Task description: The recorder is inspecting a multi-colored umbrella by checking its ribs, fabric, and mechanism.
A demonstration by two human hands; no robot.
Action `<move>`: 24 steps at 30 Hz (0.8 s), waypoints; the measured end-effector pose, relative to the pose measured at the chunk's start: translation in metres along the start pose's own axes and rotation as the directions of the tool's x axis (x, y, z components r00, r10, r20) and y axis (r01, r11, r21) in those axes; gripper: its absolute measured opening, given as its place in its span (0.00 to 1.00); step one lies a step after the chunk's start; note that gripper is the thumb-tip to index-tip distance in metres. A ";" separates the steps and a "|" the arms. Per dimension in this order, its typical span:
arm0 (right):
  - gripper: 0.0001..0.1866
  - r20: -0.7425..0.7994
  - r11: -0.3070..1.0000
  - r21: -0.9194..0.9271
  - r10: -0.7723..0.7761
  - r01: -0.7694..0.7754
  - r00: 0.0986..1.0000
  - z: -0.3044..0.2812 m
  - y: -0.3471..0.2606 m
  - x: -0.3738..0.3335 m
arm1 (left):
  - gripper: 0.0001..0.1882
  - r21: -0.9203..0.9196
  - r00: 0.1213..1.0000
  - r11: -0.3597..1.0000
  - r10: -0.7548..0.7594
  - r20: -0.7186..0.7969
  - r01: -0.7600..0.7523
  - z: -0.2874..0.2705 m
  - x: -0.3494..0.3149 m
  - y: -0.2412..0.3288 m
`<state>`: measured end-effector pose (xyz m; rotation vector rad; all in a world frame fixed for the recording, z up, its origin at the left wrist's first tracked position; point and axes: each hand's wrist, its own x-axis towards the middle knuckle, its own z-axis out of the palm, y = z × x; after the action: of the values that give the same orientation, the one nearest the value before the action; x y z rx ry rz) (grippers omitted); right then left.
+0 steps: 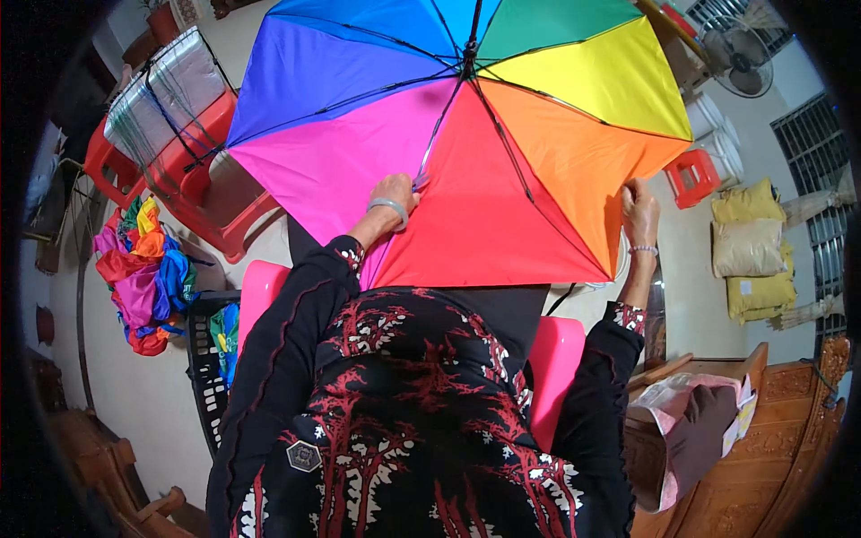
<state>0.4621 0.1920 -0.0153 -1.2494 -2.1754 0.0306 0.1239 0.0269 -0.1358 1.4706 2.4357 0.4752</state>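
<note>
An open rainbow umbrella (502,206) spreads in front of me, inner side up, with its dark ribs and the shaft (471,45) showing. My left hand (395,193) is closed at a rib, near the seam between the pink and red panels. A small purple bit shows at its fingertips; what it is I cannot make out. On the other side, my right hand (639,213) pinches the outer edge of the orange panel. Its fingertips are partly hidden by the cloth.
Red plastic stools (193,184) at left carry a wrapped bundle (166,94). Below lie a heap of folded colourful cloth (143,278) and a black crate (208,359). At right are a red stool (692,177), stacked yellow sacks (753,242), a fan (737,58) and a carved wooden bench (762,457).
</note>
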 end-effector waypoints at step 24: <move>0.09 -0.134 0.957 -0.289 -0.079 0.038 0.988 -0.039 0.034 0.011 | 0.11 0.147 0.994 0.988 0.070 -0.078 -0.058 0.008 0.005 -0.003</move>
<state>0.5049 0.2089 0.0116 -1.2967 -2.1414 -0.4003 0.1225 0.0312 -0.1440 1.6217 2.5416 0.3876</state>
